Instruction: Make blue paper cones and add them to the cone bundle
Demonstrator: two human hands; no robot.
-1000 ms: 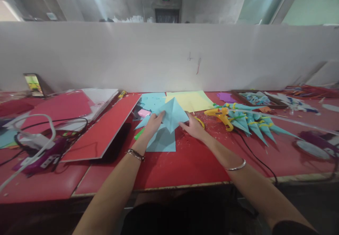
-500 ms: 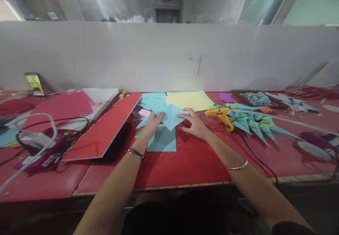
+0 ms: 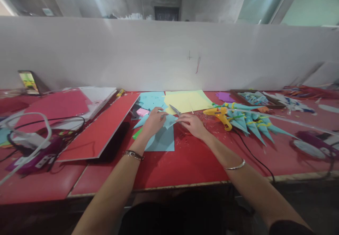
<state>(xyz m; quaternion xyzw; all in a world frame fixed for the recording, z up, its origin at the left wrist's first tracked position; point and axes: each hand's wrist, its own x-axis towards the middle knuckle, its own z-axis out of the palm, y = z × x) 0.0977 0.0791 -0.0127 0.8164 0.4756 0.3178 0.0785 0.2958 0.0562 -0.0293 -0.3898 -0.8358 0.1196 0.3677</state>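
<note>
A small folded sheet of light-blue paper [image 3: 169, 121] is held between my two hands, above the table. My left hand [image 3: 155, 122] is closed at its left side, the fingers curled and partly covering it. My right hand [image 3: 194, 125] pinches its right corner between thumb and fingers. Below lies a larger blue paper square [image 3: 165, 141], flat on the red table. Just beyond my fingers rests a pair of scissors [image 3: 174, 110], on the edge of some pale yellow paper [image 3: 188, 101].
A yellow glue gun [image 3: 219, 116] lies right of my right hand, beside blue paper cones [image 3: 254, 122] with yellow trim. Left stands a tilted red board [image 3: 106, 129]. A pink block [image 3: 142, 112] sits near my left wrist. Purple power strips and cables lie on both sides.
The blue paper was a spread diamond shape; now it looks smaller and more folded or tilted. My right fingers have closed on its corner. The scissors behind it have come into view.
</note>
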